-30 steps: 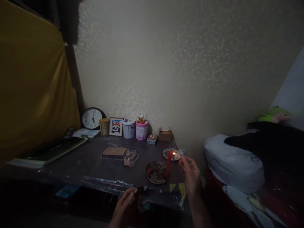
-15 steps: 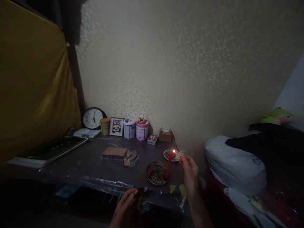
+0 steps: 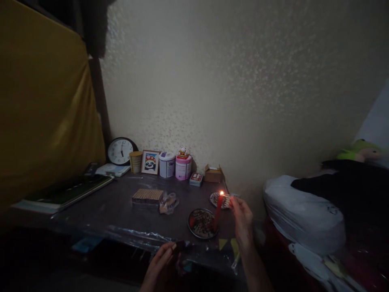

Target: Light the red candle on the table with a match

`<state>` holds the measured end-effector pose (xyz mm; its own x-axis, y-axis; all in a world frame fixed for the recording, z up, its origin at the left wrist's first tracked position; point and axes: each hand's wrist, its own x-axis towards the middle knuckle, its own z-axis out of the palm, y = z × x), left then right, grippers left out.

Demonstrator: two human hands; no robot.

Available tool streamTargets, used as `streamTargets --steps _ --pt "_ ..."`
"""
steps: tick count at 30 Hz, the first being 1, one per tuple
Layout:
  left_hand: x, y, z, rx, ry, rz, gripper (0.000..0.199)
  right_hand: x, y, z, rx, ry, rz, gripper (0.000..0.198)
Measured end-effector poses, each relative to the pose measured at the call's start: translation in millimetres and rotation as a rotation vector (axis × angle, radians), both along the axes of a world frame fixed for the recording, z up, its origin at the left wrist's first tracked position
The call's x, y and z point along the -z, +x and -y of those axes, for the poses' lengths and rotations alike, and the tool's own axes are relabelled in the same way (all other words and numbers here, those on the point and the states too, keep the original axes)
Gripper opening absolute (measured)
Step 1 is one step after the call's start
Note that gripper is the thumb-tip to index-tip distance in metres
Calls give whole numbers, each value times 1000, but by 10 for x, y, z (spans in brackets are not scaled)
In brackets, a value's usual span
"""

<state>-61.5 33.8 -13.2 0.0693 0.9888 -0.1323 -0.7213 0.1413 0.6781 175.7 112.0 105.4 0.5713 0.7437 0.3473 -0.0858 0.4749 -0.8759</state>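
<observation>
My right hand (image 3: 242, 213) is closed in a pinch on a thin match (image 3: 227, 196). Its far end reaches the small bright flame at the top of a red candle (image 3: 218, 213). That candle stands, slightly tilted, at the right side of a round metal plate (image 3: 191, 232) with dark bits and a red lump in it. Low at the table's front edge, my left hand (image 3: 161, 257) has its fingers closed round a small dark matchbox (image 3: 180, 245) with a pale edge; part of it is lost in shadow.
Behind the candle lies a second plate (image 3: 212, 198) with pale sticks. A wrapped stack of small boxes (image 3: 148, 196) and a clear plastic bag (image 3: 169, 202) lie mid-table. Along the wall stand a clock (image 3: 120, 151), tins (image 3: 167, 165) and a cardboard box (image 3: 213, 174). White bundles (image 3: 304, 211) fill the right.
The view has shifted slightly. The match's end has come up closer to the candle's wick, and the flame there looks a little taller. My left hand stays nearly still.
</observation>
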Motion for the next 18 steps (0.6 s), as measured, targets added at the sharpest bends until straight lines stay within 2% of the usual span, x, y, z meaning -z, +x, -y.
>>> streamTargets --steps 4,11,18 --pt "14 -34 -8 54 20 -31 33 14 -2 0 7 -9 4 18" --pt "52 -54 -9 60 -1 -32 34 14 7 17 9 1 -6 18" --pt "-48 -35 23 73 6 -22 35 -25 25 51 -3 14 -48 18"
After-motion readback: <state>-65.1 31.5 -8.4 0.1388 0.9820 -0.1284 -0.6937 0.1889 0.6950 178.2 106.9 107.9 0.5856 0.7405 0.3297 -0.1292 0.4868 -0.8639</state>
